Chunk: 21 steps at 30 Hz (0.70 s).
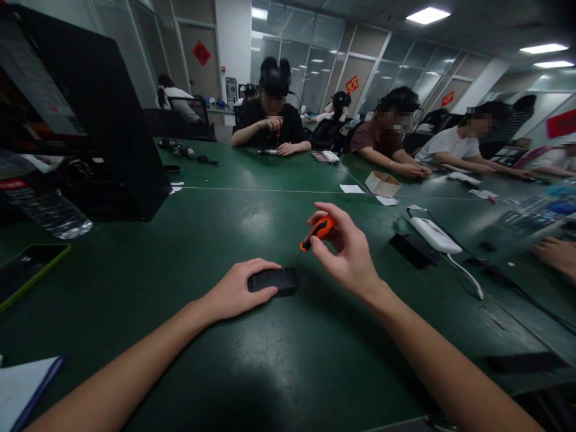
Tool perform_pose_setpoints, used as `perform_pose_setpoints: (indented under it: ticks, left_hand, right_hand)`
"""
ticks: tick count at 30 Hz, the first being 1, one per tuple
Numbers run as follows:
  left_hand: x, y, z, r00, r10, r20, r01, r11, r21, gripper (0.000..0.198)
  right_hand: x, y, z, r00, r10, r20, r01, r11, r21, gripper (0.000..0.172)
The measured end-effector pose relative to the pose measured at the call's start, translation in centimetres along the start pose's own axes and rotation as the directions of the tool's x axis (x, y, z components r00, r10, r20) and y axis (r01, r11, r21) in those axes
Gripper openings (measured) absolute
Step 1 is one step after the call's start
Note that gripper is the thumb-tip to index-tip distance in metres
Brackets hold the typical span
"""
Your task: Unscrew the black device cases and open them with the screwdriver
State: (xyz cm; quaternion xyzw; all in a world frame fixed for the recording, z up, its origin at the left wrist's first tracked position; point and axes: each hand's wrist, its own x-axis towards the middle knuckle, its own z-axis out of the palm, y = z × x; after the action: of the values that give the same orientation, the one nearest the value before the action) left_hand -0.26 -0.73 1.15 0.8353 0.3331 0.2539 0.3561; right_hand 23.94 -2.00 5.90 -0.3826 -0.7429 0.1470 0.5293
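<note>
A small black oblong box (281, 281) lies on the green table, its exact kind unclear to me. My left hand (240, 287) grips it from the left, fingers along the far side and thumb on the near side. In my right hand (344, 249) is a screwdriver (323, 227) with an orange and black handle, pinched between thumb and fingers. Its thin shaft slants down to the left, toward the right end of the black box. Whether the tip touches the box cannot be made out.
A black computer case (103, 114) and a plastic bottle (45, 198) stand at left, near a green-edged phone (29, 273). To the right lie a white power strip (434, 234) with cables and a small cardboard box (382, 184). Several people sit across the green table (193, 222).
</note>
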Motion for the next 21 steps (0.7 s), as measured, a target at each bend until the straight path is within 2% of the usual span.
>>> perform_pose_setpoints:
  ticks: [4,7,12,14,18,21]
  left_hand:
    - [0.0,0.0,0.0,1.0,0.004,-0.011,-0.004,1.0,0.009,0.04]
    - [0.0,0.0,0.0,1.0,0.0,0.002,0.0,1.0,-0.003,0.044]
    - [0.0,0.0,0.0,1.0,-0.012,0.004,0.012,1.0,0.011,0.046]
    - [0.1,0.0,-0.1,1.0,-0.012,0.003,0.012,1.0,0.023,0.046]
    - [0.0,-0.2,0.0,1.0,-0.006,0.008,0.005,1.0,0.031,0.046]
    - [0.0,-0.2,-0.1,1.0,-0.004,-0.019,0.004,1.0,0.009,0.045]
  right_hand:
    - [2.0,-0.3,1.0,0.995,-0.02,0.1,0.01,0.995,0.099,0.05]
    - [2.0,0.1,2.1,0.997,-0.031,0.064,0.025,0.995,0.096,0.052]
    - [1.0,0.6,2.7,0.998,0.065,-0.004,-0.064,0.996,0.056,0.068]
    - [0.6,0.5,2.7,0.996,0.088,0.004,-0.088,0.988,0.127,0.073]
    - [-0.1,0.5,3.1,0.997,0.056,0.044,-0.067,0.955,0.289,0.065]
    - [-0.4,0.6,3.7,0.999,0.021,0.05,-0.037,0.937,0.348,0.064]
